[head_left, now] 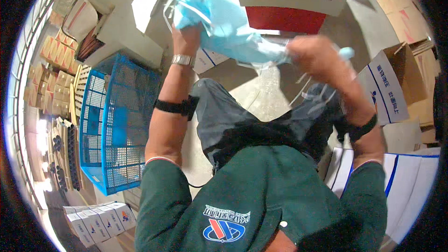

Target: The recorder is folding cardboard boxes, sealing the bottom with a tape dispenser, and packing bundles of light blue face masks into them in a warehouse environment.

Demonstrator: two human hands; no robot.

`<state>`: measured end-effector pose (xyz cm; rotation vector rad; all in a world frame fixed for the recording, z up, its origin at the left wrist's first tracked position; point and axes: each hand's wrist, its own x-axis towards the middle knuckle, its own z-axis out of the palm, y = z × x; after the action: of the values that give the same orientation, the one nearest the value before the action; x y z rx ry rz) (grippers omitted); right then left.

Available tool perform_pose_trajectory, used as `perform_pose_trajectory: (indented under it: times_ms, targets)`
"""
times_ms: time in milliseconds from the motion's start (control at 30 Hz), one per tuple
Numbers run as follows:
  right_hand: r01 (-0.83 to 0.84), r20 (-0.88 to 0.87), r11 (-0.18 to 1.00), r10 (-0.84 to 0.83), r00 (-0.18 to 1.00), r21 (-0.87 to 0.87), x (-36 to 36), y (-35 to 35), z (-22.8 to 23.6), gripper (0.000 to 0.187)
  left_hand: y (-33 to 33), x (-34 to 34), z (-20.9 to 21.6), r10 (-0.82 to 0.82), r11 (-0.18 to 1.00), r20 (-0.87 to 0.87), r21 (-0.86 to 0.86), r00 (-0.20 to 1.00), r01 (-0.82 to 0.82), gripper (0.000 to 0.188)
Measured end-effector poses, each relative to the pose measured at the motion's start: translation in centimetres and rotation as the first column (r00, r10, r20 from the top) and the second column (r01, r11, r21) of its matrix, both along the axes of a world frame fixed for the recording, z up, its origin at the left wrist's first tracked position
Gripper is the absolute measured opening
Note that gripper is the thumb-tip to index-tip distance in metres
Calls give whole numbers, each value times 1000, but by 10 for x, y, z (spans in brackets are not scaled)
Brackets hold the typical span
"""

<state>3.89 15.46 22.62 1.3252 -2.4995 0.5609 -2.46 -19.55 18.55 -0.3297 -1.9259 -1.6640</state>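
A crumpled, thin light blue sheet (226, 16) with white strips and loose loops is stretched between my two hands, above my knees. Its exact kind I cannot make out. My left hand (187, 35), below a metal wristwatch, is closed on the sheet's left part, which partly covers the fingers. My right hand (315, 56) is smeared by motion but looks closed around the narrow, bunched right end. White strands hang below it, and a small light blue piece (346, 53) shows just past its knuckles.
At my left stands a blue plastic crate (105, 130) with mesh walls. An open carton (385, 88) is on the right, and white cartons (406, 177) lie lower right. Ahead is a pale block with a red front (284, 20). Stacked brown boxes (58, 51) line the far left.
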Motion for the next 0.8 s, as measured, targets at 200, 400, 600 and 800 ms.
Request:
perform_pose_trajectory:
  times_ms: [200,400,600,800]
  targets:
    - [-73,-441,995,39,897,-62,-39,5,70,16,43,57,-2,-397,790,363,-333,843,515,38]
    - [-269,62,830,340,938,-488,-39,-41,29,14,100,109,16,-648,751,183,-5,739,660,35]
    - [238,697,657,651,300,-716,-30,-55,-62,37,72,102,19,-434,900,382,150,816,409,39]
    - [317,694,618,622,363,-719,9,-39,-69,44,107,88,7,-407,913,61,9,911,408,37]
